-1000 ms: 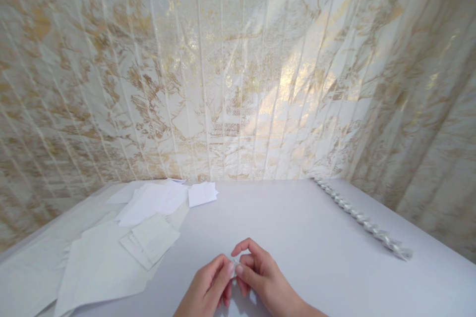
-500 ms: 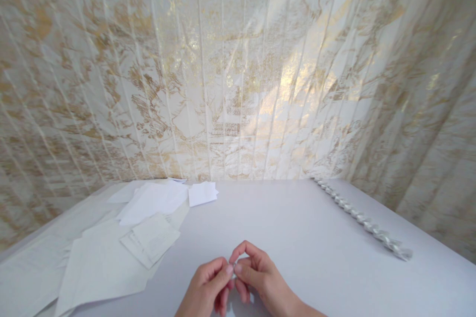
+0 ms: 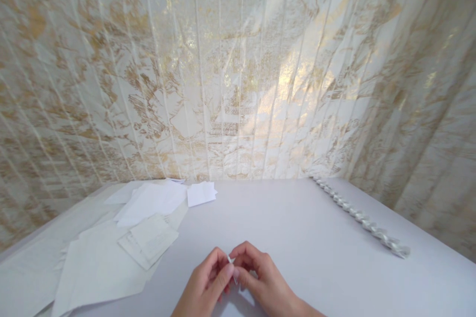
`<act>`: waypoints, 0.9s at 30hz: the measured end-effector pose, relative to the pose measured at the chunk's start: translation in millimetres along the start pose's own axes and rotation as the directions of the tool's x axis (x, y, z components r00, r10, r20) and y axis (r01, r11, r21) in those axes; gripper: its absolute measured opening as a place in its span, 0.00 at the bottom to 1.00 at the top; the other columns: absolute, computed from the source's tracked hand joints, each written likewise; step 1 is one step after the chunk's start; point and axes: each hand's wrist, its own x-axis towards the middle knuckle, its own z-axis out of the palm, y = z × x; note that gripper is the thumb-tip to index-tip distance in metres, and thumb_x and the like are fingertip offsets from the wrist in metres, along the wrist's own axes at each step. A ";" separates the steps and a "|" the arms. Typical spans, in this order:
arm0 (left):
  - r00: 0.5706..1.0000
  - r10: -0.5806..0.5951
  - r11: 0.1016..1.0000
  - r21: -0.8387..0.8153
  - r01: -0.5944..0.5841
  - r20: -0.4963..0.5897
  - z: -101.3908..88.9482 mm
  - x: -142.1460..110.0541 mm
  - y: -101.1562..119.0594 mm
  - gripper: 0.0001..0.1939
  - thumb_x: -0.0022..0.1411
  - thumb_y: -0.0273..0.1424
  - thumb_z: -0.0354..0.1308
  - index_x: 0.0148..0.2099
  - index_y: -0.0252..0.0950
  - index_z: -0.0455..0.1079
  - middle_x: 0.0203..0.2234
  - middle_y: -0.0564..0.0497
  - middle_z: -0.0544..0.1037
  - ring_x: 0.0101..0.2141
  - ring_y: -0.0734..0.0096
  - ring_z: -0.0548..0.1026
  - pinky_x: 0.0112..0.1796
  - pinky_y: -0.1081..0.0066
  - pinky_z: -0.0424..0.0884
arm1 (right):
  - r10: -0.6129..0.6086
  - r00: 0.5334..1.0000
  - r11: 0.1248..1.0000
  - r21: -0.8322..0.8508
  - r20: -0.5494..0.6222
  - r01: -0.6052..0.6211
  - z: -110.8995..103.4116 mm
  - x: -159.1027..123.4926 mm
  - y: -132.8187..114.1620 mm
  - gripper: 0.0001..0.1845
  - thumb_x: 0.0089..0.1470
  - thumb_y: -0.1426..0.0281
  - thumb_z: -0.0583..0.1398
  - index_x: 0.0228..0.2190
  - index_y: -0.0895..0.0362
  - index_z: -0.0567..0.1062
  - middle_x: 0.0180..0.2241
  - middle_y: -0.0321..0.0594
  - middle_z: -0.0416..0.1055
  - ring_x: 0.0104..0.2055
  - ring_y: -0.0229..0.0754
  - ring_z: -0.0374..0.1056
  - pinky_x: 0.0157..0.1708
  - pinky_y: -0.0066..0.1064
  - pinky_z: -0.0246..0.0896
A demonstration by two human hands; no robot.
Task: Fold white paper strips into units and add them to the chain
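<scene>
Close to the table's front edge, my left hand (image 3: 210, 280) and my right hand (image 3: 258, 277) meet, thumbs and forefingers pinched together. Between the fingertips shows a narrow white strip of paper (image 3: 229, 259), mostly covered by the fingers. Both hands grip it, and its lower end peeks out below the thumbs. Left of my hands lies a small stack of paper pieces (image 3: 150, 240), on top of larger sheets (image 3: 100, 267). A small white piece of paper (image 3: 201, 193) rests farther back.
A long braided chain of folded, silvery-white paper (image 3: 362, 220) lies slanting along the right side of the white table (image 3: 297, 237). More white sheets (image 3: 152, 200) are spread at the back left. A patterned white and gold curtain (image 3: 238, 84) hangs behind the table.
My left hand has turned and its forefinger has risen, so more of the white strip shows between the fingertips. My right hand stays nearly in place. The view has shifted very slightly.
</scene>
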 end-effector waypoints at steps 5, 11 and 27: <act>0.999 0.047 0.999 -0.021 -0.047 0.003 -3.5 0.2 -0.2 0.23 0.61 0.55 0.55 0.34 0.39 0.64 0.23 0.59 0.67 0.26 0.73 0.66 0.30 0.73 0.62 | 0.000 1.000 1.000 0.025 0.002 0.000 0.3 0.2 8.6 0.12 0.58 0.62 0.61 0.39 0.56 0.69 0.25 0.34 0.73 0.26 0.38 0.66 0.30 0.28 0.59; 0.997 0.069 0.996 -0.051 -0.070 -0.037 -0.5 -2.0 -0.7 0.21 0.61 0.53 0.56 0.35 0.39 0.65 0.24 0.58 0.68 0.27 0.72 0.68 0.30 0.73 0.63 | -0.003 1.000 1.000 0.017 -0.020 0.003 2.2 0.0 6.7 0.10 0.57 0.64 0.60 0.39 0.56 0.69 0.23 0.31 0.71 0.26 0.38 0.67 0.30 0.28 0.61; 0.995 0.096 0.978 -0.190 -0.087 0.038 0.6 2.6 -10.7 0.21 0.57 0.48 0.64 0.40 0.38 0.66 0.30 0.53 0.73 0.33 0.68 0.73 0.38 0.67 0.68 | -0.063 0.998 0.997 0.042 -0.003 0.063 -1.5 -1.8 8.2 0.20 0.60 0.51 0.59 0.40 0.55 0.66 0.23 0.29 0.65 0.25 0.36 0.62 0.29 0.28 0.58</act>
